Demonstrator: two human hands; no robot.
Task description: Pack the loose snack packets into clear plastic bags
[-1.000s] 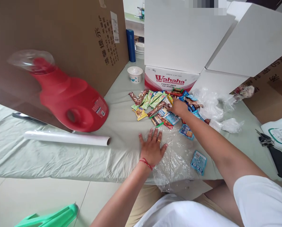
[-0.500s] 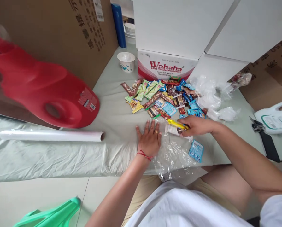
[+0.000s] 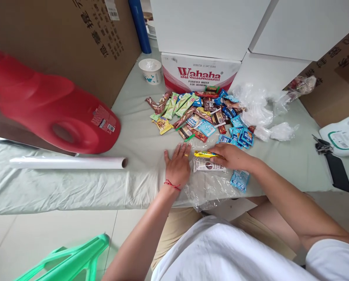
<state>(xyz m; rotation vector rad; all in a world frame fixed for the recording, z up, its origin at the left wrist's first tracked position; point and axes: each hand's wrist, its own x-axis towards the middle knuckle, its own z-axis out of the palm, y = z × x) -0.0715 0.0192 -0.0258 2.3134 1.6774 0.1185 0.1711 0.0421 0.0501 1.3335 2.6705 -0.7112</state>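
Observation:
My left hand (image 3: 178, 166) lies flat with fingers spread, at the left edge of a sheet of clear plastic wrap (image 3: 202, 194) on the cloth-covered table. My right hand (image 3: 231, 157) holds a yellow-wrapped snack bar (image 3: 204, 154) by its right end, low over the wrap. Just in front of it lies a white-wrapped snack bar (image 3: 208, 164) on the plastic. A light-blue snack packet (image 3: 240, 180) rests at the wrap's right side, below my right wrist. Beyond both hands spreads a pile of small wrapped snacks (image 3: 192, 113) in several colours.
A roll of plastic wrap (image 3: 69, 162) and a large red jug (image 3: 75, 113) stand or lie left. A paper cup (image 3: 150, 71) sits near the Wahaha box (image 3: 199, 73). Crumpled clear bags (image 3: 259, 109), keys (image 3: 322, 145) and a white bottle (image 3: 344, 136) are right.
My right hand has brought the yellow bar down and slightly left, beside the white bar, which now shows more fully. My left hand stays flat. The whole view has shifted a little.

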